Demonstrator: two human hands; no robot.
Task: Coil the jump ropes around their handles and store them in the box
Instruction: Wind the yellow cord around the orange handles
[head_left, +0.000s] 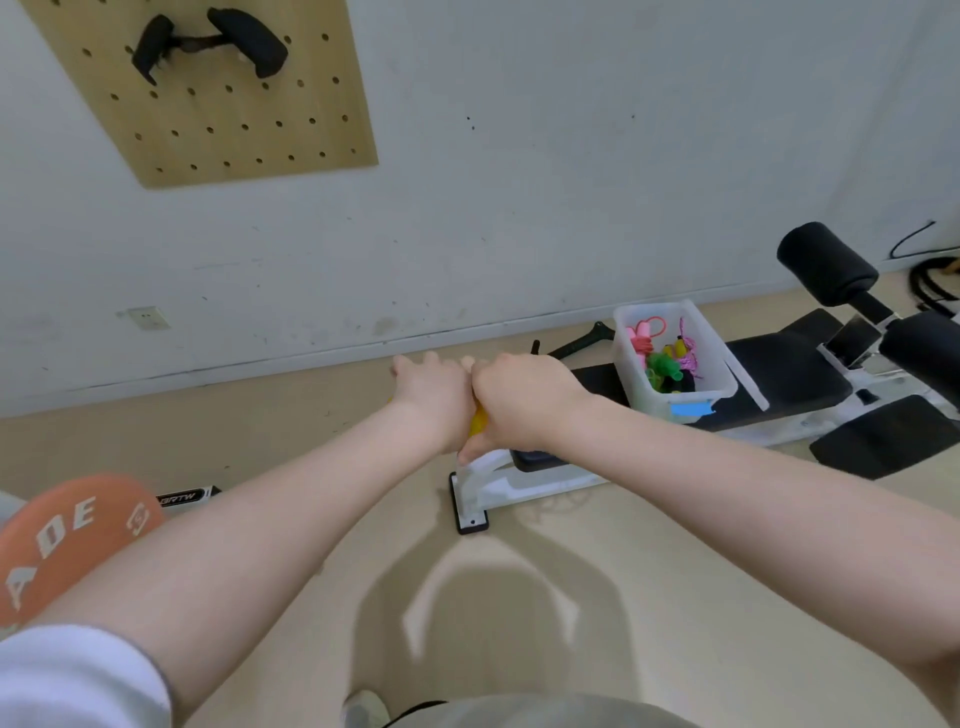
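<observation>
Far left, orange round pad (67, 535) with white lettering on the floor, a white bar (187, 497) printed "BRTW" just beside it. Wooden pegboard (208, 104) on the wall above, black strap handles (208, 44) hung on it; wall socket (149, 317) low down. Centre: both arms stretched out, hands touching each other. Left hand (431, 395) back-up, fingers extended forward, fairly loose; can't tell if they hold anything. Right hand (519, 402) clenched around a yellow jump rope handle (478, 420), only a sliver visible between the hands; rope itself hidden. Below the hands, white frame foot of a black workout bench (779, 374). Right: clear plastic box (675, 400) standing on the bench pad, blue label on its front, holding coiled ropes – pink (643, 338), green (661, 366), and a yellow-handled one with pink cord (684, 347). Black foam roller (826, 262) at the bench's far end.
</observation>
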